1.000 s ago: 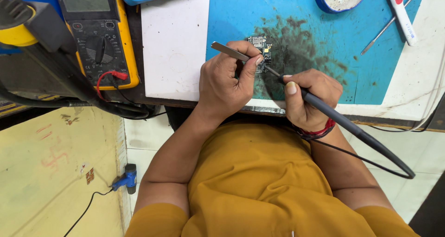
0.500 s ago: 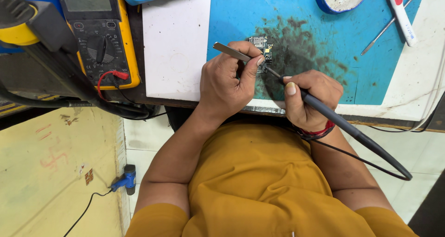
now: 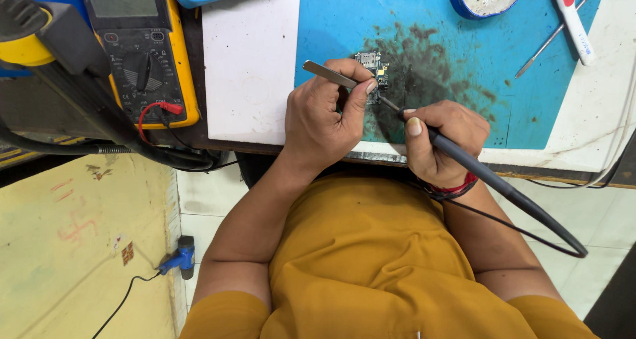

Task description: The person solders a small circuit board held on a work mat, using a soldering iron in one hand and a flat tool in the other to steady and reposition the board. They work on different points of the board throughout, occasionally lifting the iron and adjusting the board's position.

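While my left hand (image 3: 324, 117) pinches steel tweezers (image 3: 331, 75), my right hand (image 3: 442, 140) grips a soldering iron (image 3: 490, 178). Both tips meet the small circuit board (image 3: 372, 70) just beyond my fingers.

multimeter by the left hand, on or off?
Cannot tell. The yellow multimeter lies flat on the bench with a blank grey screen; the dial's setting is too small to read.
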